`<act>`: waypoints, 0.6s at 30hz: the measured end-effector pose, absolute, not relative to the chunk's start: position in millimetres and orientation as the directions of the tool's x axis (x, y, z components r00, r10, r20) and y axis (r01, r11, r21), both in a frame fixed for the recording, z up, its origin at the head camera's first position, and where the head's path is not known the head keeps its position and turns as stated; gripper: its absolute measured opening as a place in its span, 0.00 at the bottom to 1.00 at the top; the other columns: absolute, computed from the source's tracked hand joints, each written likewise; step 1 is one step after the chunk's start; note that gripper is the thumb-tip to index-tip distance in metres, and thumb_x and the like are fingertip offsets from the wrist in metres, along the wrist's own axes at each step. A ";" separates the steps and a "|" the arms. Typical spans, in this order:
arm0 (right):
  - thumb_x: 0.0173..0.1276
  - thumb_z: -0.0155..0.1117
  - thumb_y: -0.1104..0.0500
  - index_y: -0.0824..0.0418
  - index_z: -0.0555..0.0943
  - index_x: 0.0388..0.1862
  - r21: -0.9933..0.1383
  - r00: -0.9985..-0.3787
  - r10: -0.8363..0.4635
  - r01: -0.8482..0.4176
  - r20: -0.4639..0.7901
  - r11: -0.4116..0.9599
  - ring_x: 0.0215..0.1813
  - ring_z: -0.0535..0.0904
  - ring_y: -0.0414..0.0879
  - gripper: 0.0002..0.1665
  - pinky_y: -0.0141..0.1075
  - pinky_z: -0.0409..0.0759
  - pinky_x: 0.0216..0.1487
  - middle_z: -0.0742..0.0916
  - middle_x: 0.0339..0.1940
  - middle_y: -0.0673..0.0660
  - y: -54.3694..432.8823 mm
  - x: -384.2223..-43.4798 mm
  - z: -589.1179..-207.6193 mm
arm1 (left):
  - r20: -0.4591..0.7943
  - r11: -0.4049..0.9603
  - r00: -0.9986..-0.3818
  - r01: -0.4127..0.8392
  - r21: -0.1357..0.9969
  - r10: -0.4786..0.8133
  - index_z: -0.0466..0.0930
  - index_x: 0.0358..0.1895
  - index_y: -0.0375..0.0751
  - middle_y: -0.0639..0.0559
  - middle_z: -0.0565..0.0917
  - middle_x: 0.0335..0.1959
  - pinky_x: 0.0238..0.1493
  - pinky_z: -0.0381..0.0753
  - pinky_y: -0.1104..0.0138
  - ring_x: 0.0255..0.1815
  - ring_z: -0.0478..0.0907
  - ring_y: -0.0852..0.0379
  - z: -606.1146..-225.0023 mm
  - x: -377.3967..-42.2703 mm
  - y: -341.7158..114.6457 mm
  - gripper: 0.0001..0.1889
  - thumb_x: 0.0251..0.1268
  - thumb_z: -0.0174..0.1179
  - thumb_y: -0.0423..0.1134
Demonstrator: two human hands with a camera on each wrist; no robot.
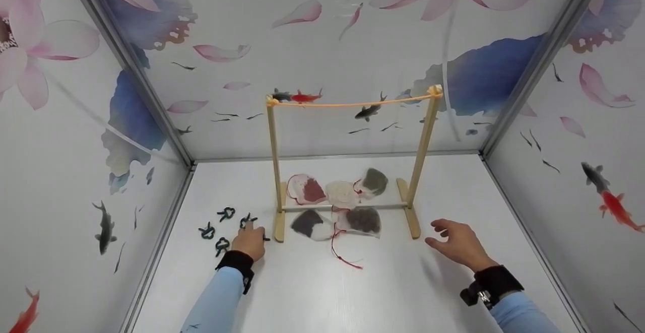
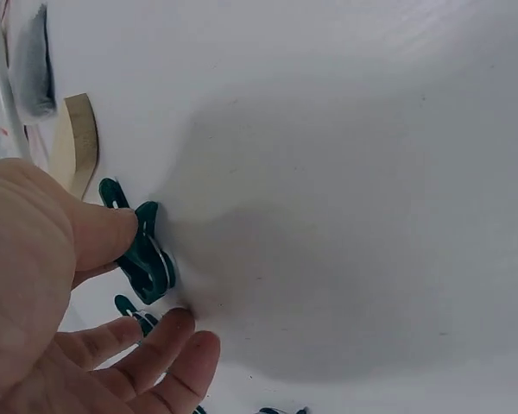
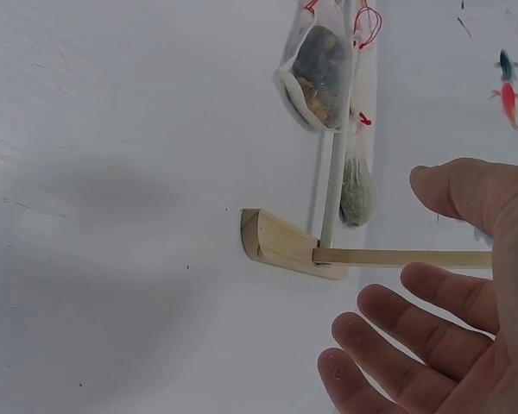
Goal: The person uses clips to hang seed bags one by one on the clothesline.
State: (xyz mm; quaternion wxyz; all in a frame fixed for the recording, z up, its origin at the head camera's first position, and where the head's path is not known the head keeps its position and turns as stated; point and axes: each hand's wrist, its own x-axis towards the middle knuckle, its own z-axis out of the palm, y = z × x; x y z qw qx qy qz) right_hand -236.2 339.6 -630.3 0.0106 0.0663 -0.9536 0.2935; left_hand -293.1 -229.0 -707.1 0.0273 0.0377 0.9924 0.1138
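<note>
My left hand (image 1: 249, 245) is low at the left of the wooden stand. In the left wrist view its thumb presses on a dark green clothespin (image 2: 148, 272), pinching it close over the tabletop; the index finger is mostly hidden behind it. Another clothespin (image 2: 131, 307) shows just beyond the fingers. Several more green clothespins (image 1: 207, 230) lie around this hand. My right hand (image 1: 461, 245) hovers at the right of the stand, fingers loosely bent and apart, holding nothing. In the right wrist view the stand's wooden foot (image 3: 281, 243) is beyond its fingertips.
An orange cord (image 1: 347, 105) stretches between the tops of two wooden posts (image 1: 423, 146). Around the white crossbar (image 1: 302, 207) lie several filled mesh pouches (image 1: 364, 220) with red strings (image 1: 347, 262). Printed panels (image 1: 322, 71) enclose the white table (image 1: 322, 297) on three sides.
</note>
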 end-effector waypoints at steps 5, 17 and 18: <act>0.73 0.80 0.53 0.68 0.87 0.65 -0.559 -0.990 -0.128 -0.139 0.059 0.818 0.55 0.93 0.65 0.27 0.59 0.92 0.56 0.93 0.57 0.70 338.5 -237.1 -629.9 | 0.030 0.967 -0.997 0.072 0.246 0.067 0.85 0.53 0.28 0.19 0.80 0.61 0.42 0.92 0.44 0.36 0.88 0.34 -711.8 -293.9 -230.2 0.10 0.74 0.66 0.25; 0.74 0.78 0.54 0.67 0.89 0.63 -0.566 -0.987 -0.134 -0.158 0.083 0.809 0.55 0.93 0.64 0.24 0.59 0.91 0.57 0.94 0.55 0.67 331.4 -240.5 -629.9 | -0.005 0.919 -0.998 0.054 0.390 0.061 0.82 0.51 0.34 0.37 0.91 0.40 0.46 0.90 0.47 0.41 0.90 0.39 -689.4 -289.6 -241.5 0.17 0.65 0.79 0.30; 0.74 0.79 0.54 0.67 0.89 0.62 -0.568 -0.987 -0.135 -0.160 0.086 0.808 0.55 0.93 0.63 0.24 0.59 0.91 0.56 0.94 0.55 0.67 330.9 -241.0 -629.7 | -0.006 0.916 -0.998 0.051 0.397 0.058 0.83 0.53 0.32 0.36 0.92 0.43 0.48 0.91 0.46 0.43 0.91 0.38 -687.4 -289.2 -242.2 0.17 0.67 0.79 0.31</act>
